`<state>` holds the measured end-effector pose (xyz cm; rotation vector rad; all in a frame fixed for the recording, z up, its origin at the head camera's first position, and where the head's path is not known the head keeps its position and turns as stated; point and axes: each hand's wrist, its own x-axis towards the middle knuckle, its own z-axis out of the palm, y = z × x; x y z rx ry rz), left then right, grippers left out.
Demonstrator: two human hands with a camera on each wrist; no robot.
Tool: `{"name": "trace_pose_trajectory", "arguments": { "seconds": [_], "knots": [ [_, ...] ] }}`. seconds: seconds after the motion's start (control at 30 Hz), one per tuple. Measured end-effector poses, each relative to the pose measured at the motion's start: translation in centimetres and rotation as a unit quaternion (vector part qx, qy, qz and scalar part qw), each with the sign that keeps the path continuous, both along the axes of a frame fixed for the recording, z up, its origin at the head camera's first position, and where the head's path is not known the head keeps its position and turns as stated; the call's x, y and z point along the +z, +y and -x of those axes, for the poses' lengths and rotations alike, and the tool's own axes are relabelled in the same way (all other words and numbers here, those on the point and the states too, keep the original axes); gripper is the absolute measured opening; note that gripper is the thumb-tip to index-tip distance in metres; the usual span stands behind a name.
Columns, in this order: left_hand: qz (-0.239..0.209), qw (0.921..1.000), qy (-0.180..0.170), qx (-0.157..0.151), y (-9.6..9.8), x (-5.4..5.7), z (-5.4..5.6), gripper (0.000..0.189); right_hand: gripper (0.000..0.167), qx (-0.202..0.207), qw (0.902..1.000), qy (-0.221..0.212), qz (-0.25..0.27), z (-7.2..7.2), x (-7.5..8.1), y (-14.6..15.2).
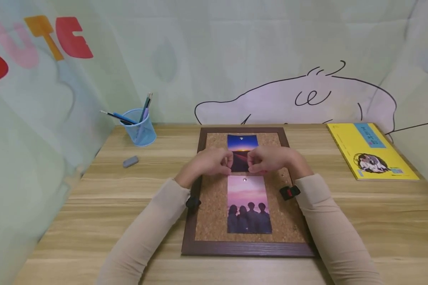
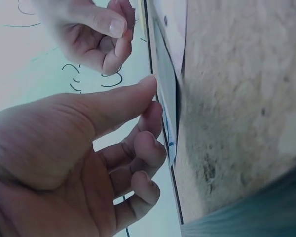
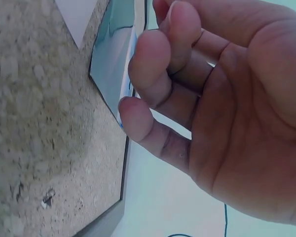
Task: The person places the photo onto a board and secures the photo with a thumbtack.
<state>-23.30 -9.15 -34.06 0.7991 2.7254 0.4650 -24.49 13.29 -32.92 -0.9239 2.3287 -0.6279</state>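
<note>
A sunset road photo (image 1: 241,143) hangs on a cork board (image 1: 214,206) by a pin (image 1: 241,138) near its top edge. Its lower part stands off the cork in both wrist views. My left hand (image 1: 215,161) is at its lower left, fingers loosely bent, nothing showing between thumb and forefinger in the left wrist view. On the other side, my right hand (image 1: 271,159) overlaps the photo's right edge, thumb and forefinger together; I cannot tell whether they pinch anything. Below is a pink photo of silhouetted people (image 1: 247,206), with a pin (image 1: 245,179) near its top.
A brown frame (image 1: 249,248) surrounds the cork. Toward the back left stands a blue mesh cup (image 1: 144,134) with several pencils (image 1: 146,105); a grey eraser (image 1: 130,161) lies before it. At the right is a yellow book (image 1: 360,146). A printed cloth backdrop (image 1: 164,59) rises behind the table.
</note>
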Motion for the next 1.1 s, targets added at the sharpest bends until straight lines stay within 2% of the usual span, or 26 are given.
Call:
{"name": "trace_pose_trajectory", "arguments": {
  "seconds": [0.2, 0.37, 0.5, 0.6, 0.8, 0.97, 1.1],
  "knots": [
    [-0.029, 0.9996, -0.003, -0.005, -0.7, 0.4, 0.1, 0.016, 0.009, -0.005, 0.9996, -0.023, 0.018, 0.2, 0.2, 0.4],
    [-0.042, 0.9991, -0.002, -0.009, -1.3, 0.8, 0.2, 0.015, 0.009, -0.011, 0.9992, -0.015, 0.036, 0.5, 0.7, 1.0],
    [-0.062, 0.9977, 0.012, -0.023, -1.7, 1.1, 0.5, 0.012, 0.008, -0.021, 0.9983, 0.002, 0.055, 0.5, 1.0, 1.7],
    [-0.083, 0.9952, 0.022, -0.047, -2.2, 1.4, 0.8, 0.009, 0.008, -0.026, 0.9964, 0.017, 0.079, 0.6, 1.2, 2.4],
    [-0.115, 0.9896, 0.004, -0.087, -3.3, 1.8, 1.3, 0.006, 0.006, -0.042, 0.9932, 0.048, 0.097, 0.6, 1.8, 3.5],
    [-0.139, 0.9856, 0.017, -0.095, -4.0, 2.2, 1.5, 0.007, 0.003, -0.063, 0.9901, 0.066, 0.108, 0.6, 2.2, 4.3],
    [-0.153, 0.9845, 0.02, -0.084, -4.4, 2.5, 1.6, 0.005, 0.004, -0.065, 0.9873, 0.091, 0.112, 0.8, 2.4, 4.7]
  ]
}}
